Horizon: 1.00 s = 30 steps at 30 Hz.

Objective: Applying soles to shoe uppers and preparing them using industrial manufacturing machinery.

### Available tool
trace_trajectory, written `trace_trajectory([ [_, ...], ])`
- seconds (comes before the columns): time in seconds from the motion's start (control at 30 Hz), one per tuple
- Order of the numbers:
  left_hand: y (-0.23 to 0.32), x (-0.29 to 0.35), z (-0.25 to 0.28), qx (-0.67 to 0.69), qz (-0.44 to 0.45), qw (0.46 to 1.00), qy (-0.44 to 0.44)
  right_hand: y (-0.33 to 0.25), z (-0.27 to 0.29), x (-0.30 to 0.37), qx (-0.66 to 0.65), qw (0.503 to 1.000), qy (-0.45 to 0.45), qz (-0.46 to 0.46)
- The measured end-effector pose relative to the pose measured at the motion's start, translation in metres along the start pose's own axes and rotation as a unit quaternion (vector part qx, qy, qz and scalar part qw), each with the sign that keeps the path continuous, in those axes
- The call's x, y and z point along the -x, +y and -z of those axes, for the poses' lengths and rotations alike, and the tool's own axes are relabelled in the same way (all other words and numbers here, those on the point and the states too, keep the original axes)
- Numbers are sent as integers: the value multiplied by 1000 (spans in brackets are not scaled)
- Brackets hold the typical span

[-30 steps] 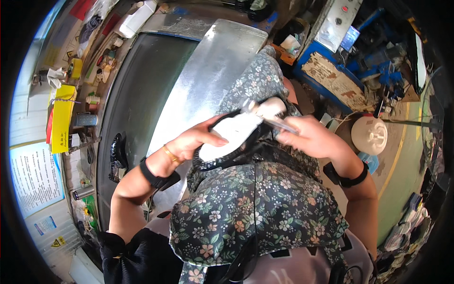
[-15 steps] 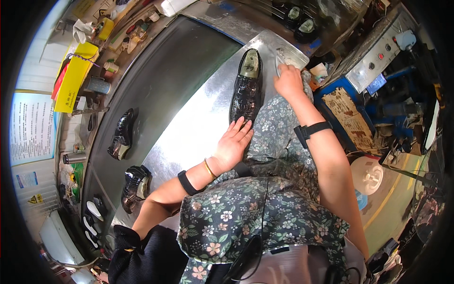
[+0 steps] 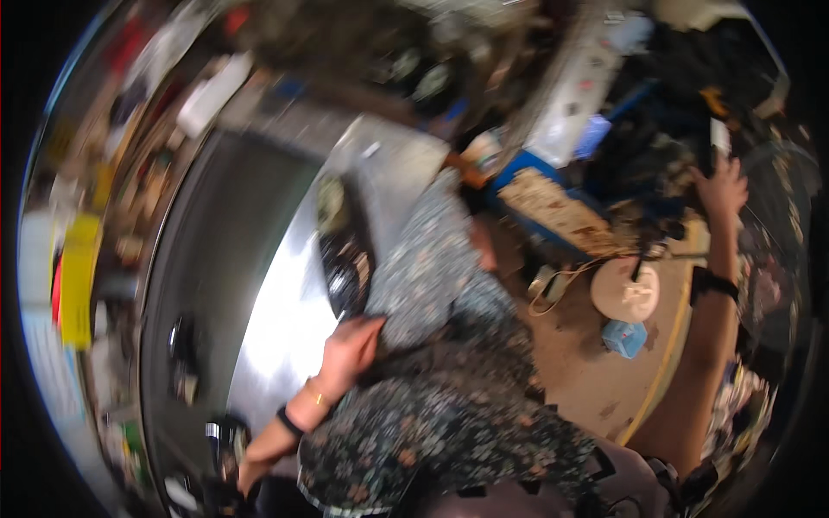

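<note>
The picture is smeared by motion. A glossy black shoe (image 3: 347,276) lies on the shiny metal tabletop (image 3: 281,302), its paler insole at the far end. My left hand (image 3: 348,352) is right by the shoe's toe, fingers bent; whether they touch or grip anything is too blurred to tell. Stretched far out to the right, my right hand (image 3: 724,192) has its fingers spread with nothing in them. Just beyond its fingertips is a small white upright piece (image 3: 719,138) that I cannot make out.
On the dark belt (image 3: 237,198) to the left lies another black shoe (image 3: 181,350), with one more (image 3: 226,440) nearer me. At right are a blue-framed machine (image 3: 553,211), a round pale stool top (image 3: 623,292) and a blue box (image 3: 623,338) on the floor.
My right hand has left the tabletop's far corner and swung far out to the right. The view has turned right. My left hand's fingers, flat on the toe before, are now bent.
</note>
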<state>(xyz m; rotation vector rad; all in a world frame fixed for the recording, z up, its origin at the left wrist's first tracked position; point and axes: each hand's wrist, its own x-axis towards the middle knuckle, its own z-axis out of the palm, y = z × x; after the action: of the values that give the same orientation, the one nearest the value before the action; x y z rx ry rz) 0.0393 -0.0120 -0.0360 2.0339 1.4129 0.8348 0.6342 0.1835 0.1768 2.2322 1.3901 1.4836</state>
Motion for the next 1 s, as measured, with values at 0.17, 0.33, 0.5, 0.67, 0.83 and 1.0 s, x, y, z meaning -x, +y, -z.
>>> trace_trajectory([
  [0.17,13,-7,-10,-8,-13,1000,-7,-11,-66,4,-375,886,-193,-191],
  [0.33,48,-49,-15,46,-113,992,-29,2,-54,24,-379,898,-89,-205],
  [0.5,84,-83,-6,162,-31,984,-74,6,-34,42,-473,869,36,-145],
  [0.67,97,-127,-19,211,-37,974,-75,-51,75,98,-619,772,142,-32],
  [0.83,126,-170,-26,608,92,780,115,-133,186,194,-848,510,-74,124],
  [1.0,96,-113,17,81,213,961,-159,-163,201,209,-849,-95,-518,46],
])
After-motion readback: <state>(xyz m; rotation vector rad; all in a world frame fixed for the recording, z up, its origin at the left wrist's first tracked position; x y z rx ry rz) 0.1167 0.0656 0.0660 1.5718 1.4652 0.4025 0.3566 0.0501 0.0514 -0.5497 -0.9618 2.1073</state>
